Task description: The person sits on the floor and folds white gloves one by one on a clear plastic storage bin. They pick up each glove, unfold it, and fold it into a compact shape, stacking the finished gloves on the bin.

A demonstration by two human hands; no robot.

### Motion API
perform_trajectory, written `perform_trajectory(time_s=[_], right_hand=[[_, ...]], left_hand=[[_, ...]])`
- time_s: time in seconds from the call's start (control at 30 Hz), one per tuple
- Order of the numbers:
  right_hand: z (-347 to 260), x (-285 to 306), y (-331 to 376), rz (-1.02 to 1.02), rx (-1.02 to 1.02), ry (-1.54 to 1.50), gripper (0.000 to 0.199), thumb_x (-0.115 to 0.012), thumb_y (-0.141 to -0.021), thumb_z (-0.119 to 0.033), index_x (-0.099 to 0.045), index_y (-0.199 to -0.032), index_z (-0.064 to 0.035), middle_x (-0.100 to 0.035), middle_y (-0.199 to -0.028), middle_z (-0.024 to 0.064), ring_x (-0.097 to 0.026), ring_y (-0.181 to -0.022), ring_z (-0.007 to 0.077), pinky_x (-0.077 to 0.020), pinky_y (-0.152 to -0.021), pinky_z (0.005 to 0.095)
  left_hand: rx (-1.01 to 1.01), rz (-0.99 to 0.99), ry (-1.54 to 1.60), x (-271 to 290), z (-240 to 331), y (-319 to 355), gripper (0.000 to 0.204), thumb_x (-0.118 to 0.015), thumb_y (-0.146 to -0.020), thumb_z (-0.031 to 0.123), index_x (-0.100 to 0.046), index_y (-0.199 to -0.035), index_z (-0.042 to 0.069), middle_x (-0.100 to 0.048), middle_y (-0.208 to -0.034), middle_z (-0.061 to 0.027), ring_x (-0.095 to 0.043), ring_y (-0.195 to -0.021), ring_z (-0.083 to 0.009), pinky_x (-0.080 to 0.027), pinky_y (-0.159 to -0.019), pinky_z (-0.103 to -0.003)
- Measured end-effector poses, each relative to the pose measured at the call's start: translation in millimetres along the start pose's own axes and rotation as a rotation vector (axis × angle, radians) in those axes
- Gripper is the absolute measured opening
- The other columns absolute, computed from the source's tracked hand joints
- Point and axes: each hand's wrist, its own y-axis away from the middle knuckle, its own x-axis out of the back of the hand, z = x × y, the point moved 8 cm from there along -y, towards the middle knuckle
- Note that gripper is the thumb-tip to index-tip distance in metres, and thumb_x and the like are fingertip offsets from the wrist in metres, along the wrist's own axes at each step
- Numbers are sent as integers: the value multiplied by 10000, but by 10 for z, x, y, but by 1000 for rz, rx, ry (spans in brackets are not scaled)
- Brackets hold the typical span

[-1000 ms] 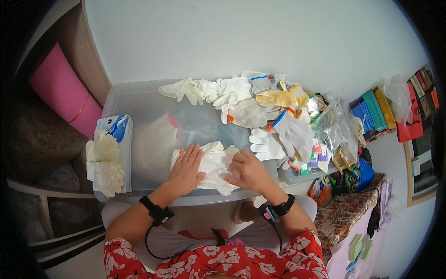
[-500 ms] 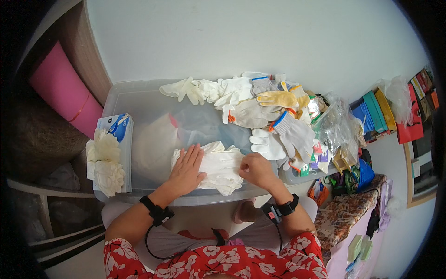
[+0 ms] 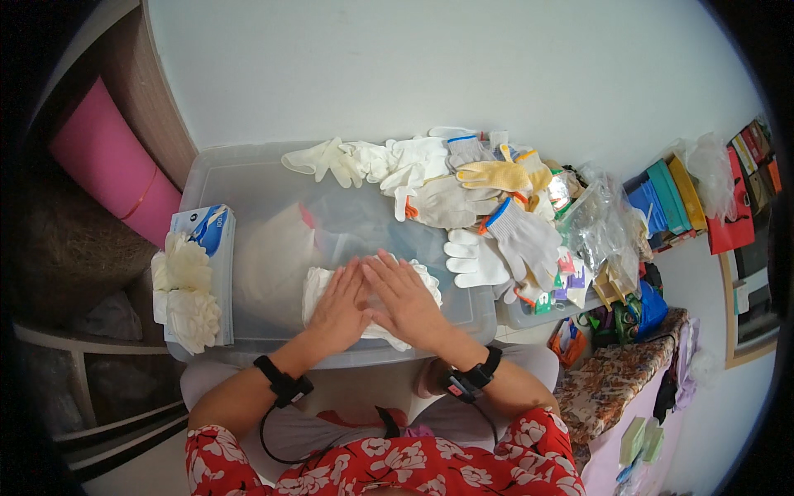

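A stack of white gloves [image 3: 318, 289] lies on the lid of a translucent plastic storage bin [image 3: 248, 174] in front of me. My left hand [image 3: 341, 307] rests flat on the stack's left and middle part, fingers stretched out. Beside it, my right hand [image 3: 404, 299] lies flat over the right part, its fingers extended and its thumb side against my left hand. Both hands hide most of the gloves. To the left, a glove box [image 3: 217, 285] carries two cream-white rolled gloves [image 3: 192, 318] on top.
Along the back and right lie loose work gloves [image 3: 451, 202], among them a yellow glove [image 3: 495, 175] and a grey knitted glove [image 3: 523, 236]. Crumpled clear plastic bags [image 3: 597, 223] sit at the right. A pink roll [image 3: 120, 165] leans at the far left.
My right hand has moved left from the stack's right edge and opened from a curled shape to lie flat. My left hand has shifted slightly right.
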Motion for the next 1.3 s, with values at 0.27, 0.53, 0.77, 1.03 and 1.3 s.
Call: perform_trajectory(time_s=[0.27,0.53,0.77,1.03,1.3], right_hand=[[283,-446,124,-103,-127,239,745,-549,-949,-459,-349,-1499,0,-288,-1592,160,-205,-1500,315,-186,-1194,516],[349,-381,236,-105,-212,319,768,-481,-968,-539,-354,-1496,5,-279,-1598,155,-216,-1496,318,-194,-1186,529],[423,-459,283,-113,-213,284,776,-484,-969,-528,-335,-1499,19,-260,-1605,159,-209,-1496,332,-193,-1185,537],[437,-487,308,-142,-197,312,778,-475,-966,-508,-310,-1506,27,-225,-1619,162,-191,-1501,338,-191,-1185,544],[442,-470,298,-85,-197,274,778,-514,-956,-500,-317,-1510,11,-259,-1609,151,-223,-1495,312,-187,-1190,519]], left_hand=[[9,-33,13,-63,51,82,719,-584,-923,311,-337,-1472,-83,-273,-1566,-257,-196,-1490,-369,-126,-1211,-517],[7,-48,16,-62,38,101,769,-624,-910,325,-310,-1475,-92,-240,-1585,-240,-175,-1499,-353,-118,-1214,-510],[1,-12,23,-39,44,82,712,-622,-902,297,-369,-1442,-93,-296,-1551,-261,-223,-1481,-362,-166,-1203,-522],[-112,36,39,144,285,-92,679,-591,-937,284,-349,-1456,-80,-319,-1552,-226,-246,-1478,-346,-168,-1207,-496],[-57,-36,-33,14,66,-1,695,-592,-925,353,-381,-1465,-30,-313,-1575,-168,-244,-1484,-288,-179,-1206,-488]])
